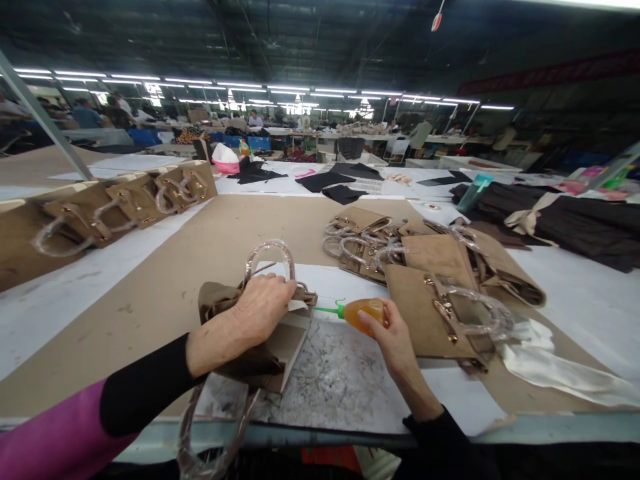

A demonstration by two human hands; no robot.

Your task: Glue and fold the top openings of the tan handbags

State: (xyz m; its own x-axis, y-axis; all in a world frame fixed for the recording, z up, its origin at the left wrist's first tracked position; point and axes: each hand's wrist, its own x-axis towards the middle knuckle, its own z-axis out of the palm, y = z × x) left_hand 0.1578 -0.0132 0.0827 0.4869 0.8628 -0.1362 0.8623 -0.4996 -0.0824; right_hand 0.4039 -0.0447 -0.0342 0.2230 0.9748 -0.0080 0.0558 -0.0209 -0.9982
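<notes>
My left hand is closed on the upper edge of a brown handbag that lies on its side on the stained white sheet. Plastic film wraps the bag's handles, one standing up behind my hand and one hanging over the table's front edge. A small white flap shows beside my left fingertips. In my right hand is a squeeze bottle of amber liquid, held level. Its thin green nozzle points left, with the tip at or very near the bag's edge; I cannot tell whether they touch.
Several similar handbags are piled to the right, beside crumpled white wrapping. More bags stand in a row at the left. Black pieces lie farther back, and dark fabric is heaped at the right. People work in the background.
</notes>
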